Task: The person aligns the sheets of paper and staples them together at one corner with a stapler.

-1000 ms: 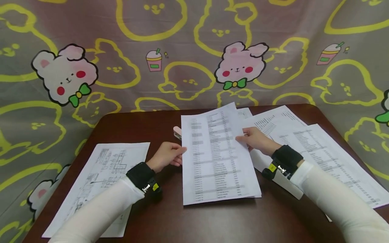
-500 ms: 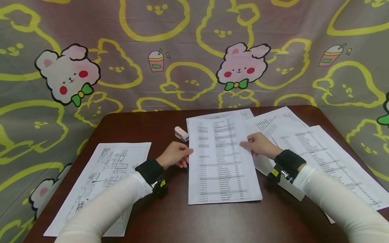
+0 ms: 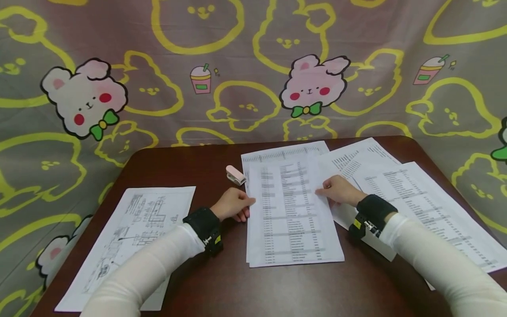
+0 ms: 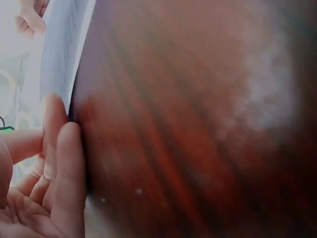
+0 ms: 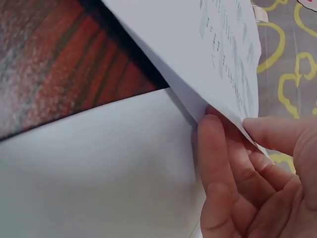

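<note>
Printed sheets of paper [image 3: 295, 215] with columns of text are held by both hands in the head view, low over another printed sheet [image 3: 285, 152] whose top strip shows behind them. My left hand [image 3: 233, 204] pinches their left edge. In the left wrist view, that hand's fingers [image 4: 69, 168] bend round the paper's edge. On the right edge, my right hand [image 3: 341, 190] pinches the paper. The right wrist view shows its thumb [image 5: 272, 133] on top and the other fingers underneath. A small pink stapler [image 3: 235, 175] lies close beyond the left hand.
On the left of the brown table [image 3: 198, 281] lies a sheet with a line diagram [image 3: 134, 229]. Several overlapping printed sheets [image 3: 420, 207] spread over the right side, partly under the right forearm. A patterned curtain [image 3: 245, 66] hangs behind the table.
The held sheets have come down from a raised, tilted pose and shifted slightly right. The stapler and the top of the sheet behind have come into view. Both hands keep their hold.
</note>
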The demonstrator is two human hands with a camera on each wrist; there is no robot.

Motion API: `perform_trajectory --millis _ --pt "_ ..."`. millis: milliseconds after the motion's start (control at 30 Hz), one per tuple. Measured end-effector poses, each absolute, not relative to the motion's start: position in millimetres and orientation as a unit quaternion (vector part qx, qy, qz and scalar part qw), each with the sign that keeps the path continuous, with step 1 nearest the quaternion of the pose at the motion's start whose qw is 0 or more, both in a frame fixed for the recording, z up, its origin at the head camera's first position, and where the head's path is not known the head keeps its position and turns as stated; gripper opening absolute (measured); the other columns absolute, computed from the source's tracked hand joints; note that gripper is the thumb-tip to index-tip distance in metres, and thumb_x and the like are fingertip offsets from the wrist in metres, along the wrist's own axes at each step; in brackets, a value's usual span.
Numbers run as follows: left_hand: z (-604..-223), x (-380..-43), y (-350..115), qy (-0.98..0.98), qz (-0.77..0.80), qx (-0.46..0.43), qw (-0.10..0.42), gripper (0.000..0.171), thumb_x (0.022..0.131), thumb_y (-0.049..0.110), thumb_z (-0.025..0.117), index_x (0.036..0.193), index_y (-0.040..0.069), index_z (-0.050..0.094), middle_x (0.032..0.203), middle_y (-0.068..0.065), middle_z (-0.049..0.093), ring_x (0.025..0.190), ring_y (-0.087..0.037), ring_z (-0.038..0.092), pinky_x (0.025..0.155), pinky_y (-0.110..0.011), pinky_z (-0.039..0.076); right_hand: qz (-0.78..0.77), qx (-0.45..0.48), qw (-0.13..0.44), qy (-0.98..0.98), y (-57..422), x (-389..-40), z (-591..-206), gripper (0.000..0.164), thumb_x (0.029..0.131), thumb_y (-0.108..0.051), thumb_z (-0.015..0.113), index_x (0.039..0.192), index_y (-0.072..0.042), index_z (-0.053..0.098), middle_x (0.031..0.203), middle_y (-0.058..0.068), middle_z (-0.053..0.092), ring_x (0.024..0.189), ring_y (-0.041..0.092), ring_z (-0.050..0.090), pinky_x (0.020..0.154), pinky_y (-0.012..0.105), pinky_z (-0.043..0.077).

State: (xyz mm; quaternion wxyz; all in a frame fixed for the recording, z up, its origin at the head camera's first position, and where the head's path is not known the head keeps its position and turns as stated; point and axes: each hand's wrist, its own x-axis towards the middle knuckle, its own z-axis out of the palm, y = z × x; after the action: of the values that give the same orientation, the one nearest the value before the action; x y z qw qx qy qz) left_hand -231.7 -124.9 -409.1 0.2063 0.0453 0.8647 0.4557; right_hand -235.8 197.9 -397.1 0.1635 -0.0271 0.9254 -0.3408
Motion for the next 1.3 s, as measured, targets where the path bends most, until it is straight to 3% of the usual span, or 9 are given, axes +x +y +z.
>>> perform_trajectory --millis 667,1300 --pt "-409.9 -234.7 -122.5 0.872 0.438 0.026 0.217 0.022 0.097 0.017 0.060 0.089 -0.002 0.067 0.060 -0.012 0.063 0.045 -0.018 0.062 0.047 -0.028 0.052 -0.295 -0.011 0.159 0.942 195.8 -236.3 -398.2 0.023 0.092 -0.026 0.068 0.089 -0.003 0.069 0.071 0.007 0.059 0.059 0.020 0.057 0.058 0.027 0.041" --pt "-408.0 -234.3 -122.3 0.877 0.427 0.020 0.220 0.025 0.099 0.017 0.057 0.083 -0.001 0.064 0.059 -0.011 0.063 0.045 -0.017 0.062 0.046 -0.027 0.052 -0.262 -0.005 0.162 0.951 193.6 -241.5 -398.6 0.028 0.090 -0.031 0.070 0.083 -0.004 0.067 0.063 0.005 0.059 0.058 0.018 0.055 0.056 0.029 0.039"
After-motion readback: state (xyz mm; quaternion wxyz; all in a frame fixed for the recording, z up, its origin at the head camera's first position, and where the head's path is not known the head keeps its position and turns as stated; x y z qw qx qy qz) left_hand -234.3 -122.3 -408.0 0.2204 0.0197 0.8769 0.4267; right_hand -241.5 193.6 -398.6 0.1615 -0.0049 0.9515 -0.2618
